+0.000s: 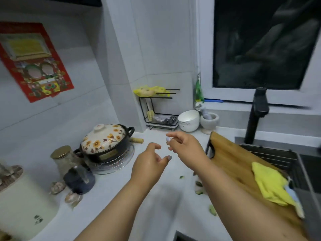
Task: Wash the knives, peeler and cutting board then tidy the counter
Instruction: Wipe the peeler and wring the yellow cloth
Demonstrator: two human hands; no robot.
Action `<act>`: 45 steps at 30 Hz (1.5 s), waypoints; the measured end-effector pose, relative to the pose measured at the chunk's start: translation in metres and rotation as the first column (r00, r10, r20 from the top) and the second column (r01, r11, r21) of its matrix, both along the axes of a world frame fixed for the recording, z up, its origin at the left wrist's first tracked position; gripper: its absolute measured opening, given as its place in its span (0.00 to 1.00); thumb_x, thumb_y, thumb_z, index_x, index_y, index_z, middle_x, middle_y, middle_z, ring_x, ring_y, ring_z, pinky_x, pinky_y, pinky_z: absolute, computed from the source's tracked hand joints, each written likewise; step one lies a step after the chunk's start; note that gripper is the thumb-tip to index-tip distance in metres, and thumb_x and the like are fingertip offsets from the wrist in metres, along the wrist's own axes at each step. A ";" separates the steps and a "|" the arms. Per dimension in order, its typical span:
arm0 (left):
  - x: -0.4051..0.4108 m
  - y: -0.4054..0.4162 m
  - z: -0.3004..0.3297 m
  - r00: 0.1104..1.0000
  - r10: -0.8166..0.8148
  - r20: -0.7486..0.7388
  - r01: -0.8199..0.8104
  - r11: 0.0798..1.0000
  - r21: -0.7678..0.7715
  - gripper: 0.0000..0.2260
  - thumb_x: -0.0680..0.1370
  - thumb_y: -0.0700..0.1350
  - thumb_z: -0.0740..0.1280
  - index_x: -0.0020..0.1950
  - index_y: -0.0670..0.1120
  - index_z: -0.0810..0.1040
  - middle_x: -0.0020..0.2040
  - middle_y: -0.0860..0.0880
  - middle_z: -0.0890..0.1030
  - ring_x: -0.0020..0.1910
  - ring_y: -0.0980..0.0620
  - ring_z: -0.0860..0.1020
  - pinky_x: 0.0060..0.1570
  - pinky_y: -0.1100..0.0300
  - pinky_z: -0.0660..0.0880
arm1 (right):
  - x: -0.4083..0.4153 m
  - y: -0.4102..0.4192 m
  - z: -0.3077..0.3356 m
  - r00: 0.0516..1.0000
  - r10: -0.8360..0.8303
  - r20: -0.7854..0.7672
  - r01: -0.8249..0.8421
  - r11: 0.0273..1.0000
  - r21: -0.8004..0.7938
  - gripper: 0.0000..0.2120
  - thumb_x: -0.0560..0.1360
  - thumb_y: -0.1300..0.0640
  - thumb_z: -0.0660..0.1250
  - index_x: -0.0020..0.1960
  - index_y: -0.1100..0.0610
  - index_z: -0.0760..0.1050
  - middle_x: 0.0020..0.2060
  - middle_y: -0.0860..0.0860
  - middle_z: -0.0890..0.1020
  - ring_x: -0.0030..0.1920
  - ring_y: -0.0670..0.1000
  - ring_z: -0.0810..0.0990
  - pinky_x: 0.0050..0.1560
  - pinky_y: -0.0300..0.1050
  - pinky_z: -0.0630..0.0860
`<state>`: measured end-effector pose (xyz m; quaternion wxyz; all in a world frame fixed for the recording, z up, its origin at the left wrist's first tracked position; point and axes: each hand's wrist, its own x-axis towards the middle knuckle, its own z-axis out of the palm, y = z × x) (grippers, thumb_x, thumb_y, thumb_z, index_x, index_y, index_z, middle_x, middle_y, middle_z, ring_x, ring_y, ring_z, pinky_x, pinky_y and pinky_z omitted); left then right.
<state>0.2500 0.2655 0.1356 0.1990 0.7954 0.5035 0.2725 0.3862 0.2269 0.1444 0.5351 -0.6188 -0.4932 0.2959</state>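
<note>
A wooden cutting board (231, 153) with a black handle lies tilted across the counter edge and the sink (278, 157) on the right. A yellow cloth (271, 185) rests on the board. My left hand (149, 164) and my right hand (184, 143) hover side by side above the white counter (156, 197), both empty with loosely curled fingers. Green vegetable scraps (198, 186) lie on the counter beside my right forearm. No knife or peeler shows.
A flowered clay pot (104, 141) sits on a wire trivet at left, with a glass jar (63, 159) and dark kettle (79, 180) nearby. White bowls (188, 120), a mortar (209, 121) and a black wire rack (159, 110) stand at the back. A black faucet (257, 115) rises behind the sink.
</note>
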 end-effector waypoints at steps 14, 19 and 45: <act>0.202 -0.079 -0.056 0.951 -0.282 0.125 0.308 0.850 -0.428 0.11 0.76 0.52 0.67 0.56 0.51 0.74 0.46 0.52 0.81 0.47 0.52 0.81 0.50 0.54 0.78 | 0.207 -0.137 -0.077 0.831 -0.554 -0.044 0.518 0.800 -0.302 0.13 0.78 0.47 0.61 0.44 0.54 0.78 0.40 0.52 0.83 0.45 0.55 0.81 0.51 0.53 0.77; 0.251 -0.086 -0.084 0.965 -0.238 0.107 0.258 0.800 -0.543 0.06 0.75 0.48 0.68 0.41 0.48 0.74 0.41 0.49 0.80 0.42 0.49 0.79 0.44 0.57 0.75 | 0.264 -0.161 -0.113 0.744 -0.661 -0.096 0.569 0.703 -0.426 0.21 0.78 0.46 0.61 0.43 0.65 0.76 0.34 0.58 0.77 0.37 0.59 0.76 0.41 0.50 0.69; 0.403 -0.136 -0.091 0.863 -0.319 0.393 0.505 0.500 -0.704 0.05 0.78 0.42 0.64 0.46 0.43 0.78 0.38 0.49 0.79 0.37 0.51 0.78 0.36 0.59 0.75 | 0.333 -0.176 -0.135 0.362 -0.522 -0.772 0.339 0.845 -0.413 0.33 0.78 0.33 0.49 0.46 0.59 0.79 0.39 0.58 0.82 0.41 0.56 0.81 0.44 0.49 0.78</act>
